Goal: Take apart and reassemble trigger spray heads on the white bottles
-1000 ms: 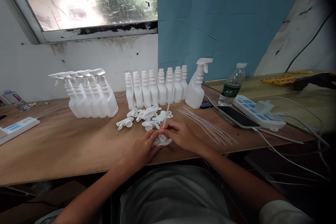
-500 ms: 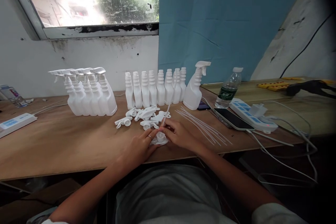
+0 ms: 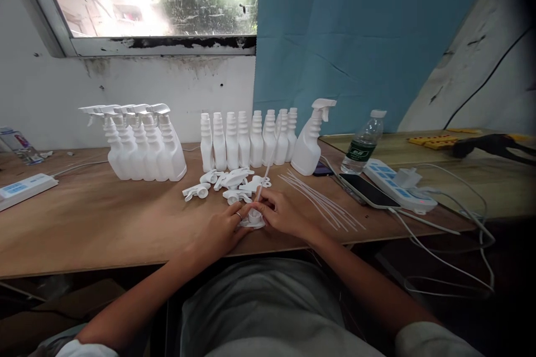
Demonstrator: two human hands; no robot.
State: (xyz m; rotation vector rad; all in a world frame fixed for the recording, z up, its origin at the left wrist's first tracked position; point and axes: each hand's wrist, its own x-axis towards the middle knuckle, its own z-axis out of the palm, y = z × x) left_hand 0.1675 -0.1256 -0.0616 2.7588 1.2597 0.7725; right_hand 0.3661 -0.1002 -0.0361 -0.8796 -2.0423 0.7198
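Observation:
Near the table's front edge, my left hand [image 3: 223, 228] is closed on a white trigger spray head [image 3: 255, 220], with its round collar facing up. My right hand [image 3: 281, 211] pinches a thin white tube [image 3: 268, 170] that rises from the spray head, leaning slightly right. Whether the tube's lower end is seated in the collar is hidden by my fingers. Just beyond my hands lies a pile of loose spray heads [image 3: 235, 178]. To the right, several loose tubes [image 3: 320, 201] lie spread on the table.
A row of white bottles without heads [image 3: 231, 142] stands at the back. Bottles with spray heads [image 3: 146, 150] stand at left, and one spray bottle [image 3: 307, 145] stands right. Farther right are a water bottle [image 3: 362, 145], a phone [image 3: 368, 191] and a power strip [image 3: 402, 187] with cables.
The view has shifted slightly. My hands keep the same hold on the spray head and tube, with hardly any movement.

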